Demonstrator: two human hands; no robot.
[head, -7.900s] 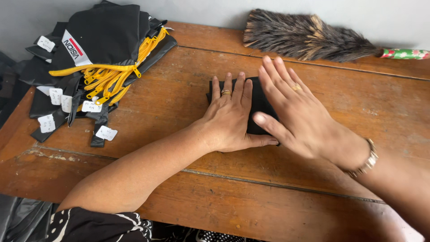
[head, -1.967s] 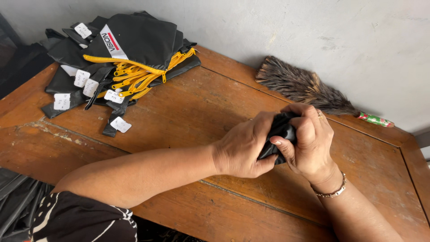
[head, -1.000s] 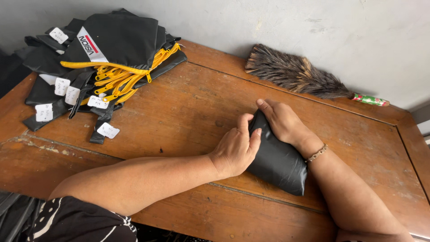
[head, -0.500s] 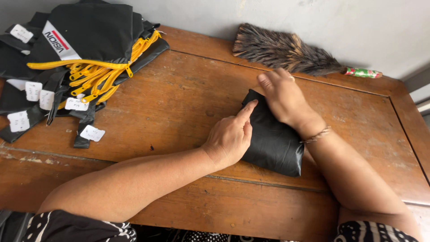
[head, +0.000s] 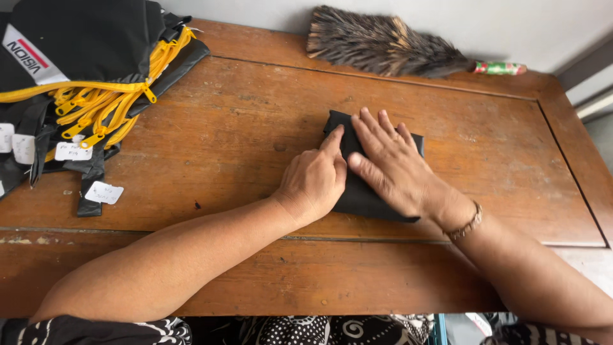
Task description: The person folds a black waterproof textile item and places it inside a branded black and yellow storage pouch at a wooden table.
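A folded black fabric piece [head: 361,191] lies flat on the wooden table [head: 255,134], near its middle. My right hand [head: 393,163] rests palm down on top of it with the fingers spread toward the far edge. My left hand [head: 314,182] is loosely curled at the fabric's left side, its index finger stretched along the folded edge. Both hands touch the fabric and most of it is hidden under them.
A pile of black fabric pieces with yellow zippers [head: 83,96] and white paper tags [head: 105,191] sits at the table's far left. A feather duster [head: 389,48] with a striped handle lies along the back edge by the wall.
My right hand has gone from gripping the fabric's top end to lying flat on it, fingers spread. The fabric now lies flatter and squarer. The view has shifted closer.
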